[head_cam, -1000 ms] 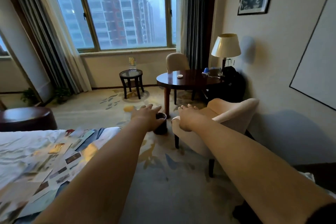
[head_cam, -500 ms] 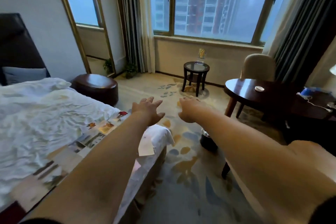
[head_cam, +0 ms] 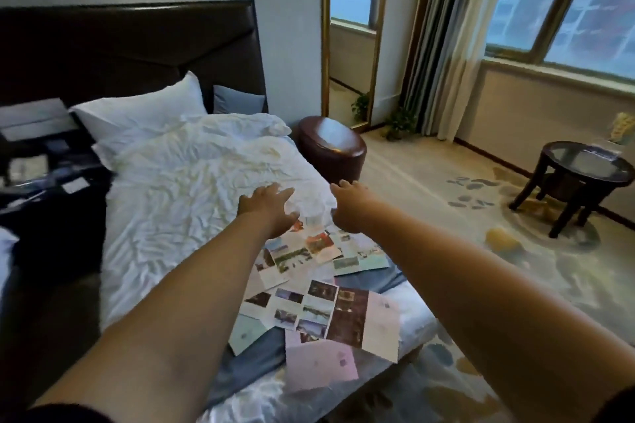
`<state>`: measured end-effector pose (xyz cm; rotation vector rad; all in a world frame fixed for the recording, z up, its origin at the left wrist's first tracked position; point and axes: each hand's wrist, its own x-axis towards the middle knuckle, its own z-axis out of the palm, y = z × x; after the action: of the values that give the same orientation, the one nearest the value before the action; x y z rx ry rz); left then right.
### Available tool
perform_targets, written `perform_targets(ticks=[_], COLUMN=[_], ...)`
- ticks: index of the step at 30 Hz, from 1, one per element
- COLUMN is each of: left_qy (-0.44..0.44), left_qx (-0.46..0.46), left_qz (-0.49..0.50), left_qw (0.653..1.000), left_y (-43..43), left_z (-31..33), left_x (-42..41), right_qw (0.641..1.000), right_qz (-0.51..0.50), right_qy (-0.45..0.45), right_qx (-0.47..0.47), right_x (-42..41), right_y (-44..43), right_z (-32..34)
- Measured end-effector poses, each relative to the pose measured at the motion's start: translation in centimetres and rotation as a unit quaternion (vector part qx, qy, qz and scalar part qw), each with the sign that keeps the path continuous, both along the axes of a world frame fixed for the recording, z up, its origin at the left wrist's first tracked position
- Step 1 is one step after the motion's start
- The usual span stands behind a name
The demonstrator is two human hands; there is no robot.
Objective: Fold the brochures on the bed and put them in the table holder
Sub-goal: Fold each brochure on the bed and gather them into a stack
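White crumpled bedding fills the middle of my view: the bed (head_cam: 192,189) is now square in front of me, dark headboard (head_cam: 130,45) behind it and a mirror (head_cam: 354,38) on the wall past its corner. A second ago I was facing the window and the chairs, with only a sliver of bed at the lower left; half a second ago I was partway round. So I have turned to the work. The brochures (head_cam: 319,309) lie unfolded and overlapping on the near end of the bed, over a blue runner (head_cam: 247,364), right under my forearms, one pink sheet hanging a little over the edge. My left hand (head_cam: 268,208) reaches over the far end of the spread, fingers apart and straight, holding nothing; whether it touches the duvet I cannot tell. My right hand (head_cam: 350,206) hangs just beside it over the bed's edge, fingers loose, also empty, as both were in the earlier views. The small round table (head_cam: 549,161) stands well apart by the window, and what I take for the holder (head_cam: 621,129) sits on its far side, blurred. I judge the task barely begun: nothing folded, and the next thing is to bring my hands down and pick one sheet off the pile.
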<state>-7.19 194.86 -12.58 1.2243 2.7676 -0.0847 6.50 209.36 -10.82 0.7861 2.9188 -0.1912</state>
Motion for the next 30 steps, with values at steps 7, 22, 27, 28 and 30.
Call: perform_targets(ticks=[7, 22, 27, 28, 30], left_qy=[-0.015, -0.091, -0.138, -0.15, -0.169], left_qx=[-0.038, -0.1, -0.109, -0.112, -0.115], left_qz=[0.099, 0.214, 0.188, 0.187, 0.189], left_qw=[0.994, 0.967, 0.966, 0.964, 0.961], left_y=[2.1, 3.3, 2.8, 2.5, 1.8], left_z=[-4.4, -14.8, -17.3, -18.3, -20.2], left_x=[-8.9, -19.9, -21.0, -21.1, -21.6], right_qw=[0.99, 0.96, 0.956, 0.955, 0.953], right_qz=[0.144, 0.254, 0.241, 0.24, 0.234], right_qy=[-0.004, -0.112, -0.157, -0.165, -0.178], right_qx=[-0.004, -0.042, -0.055, -0.059, -0.077], right_x=[-13.4, -28.3, -29.1, -29.1, -29.0], right_y=[4.7, 6.5, 6.3, 6.1, 5.9], right_z=[-3.9, -13.8, -17.8, -19.0, -21.5])
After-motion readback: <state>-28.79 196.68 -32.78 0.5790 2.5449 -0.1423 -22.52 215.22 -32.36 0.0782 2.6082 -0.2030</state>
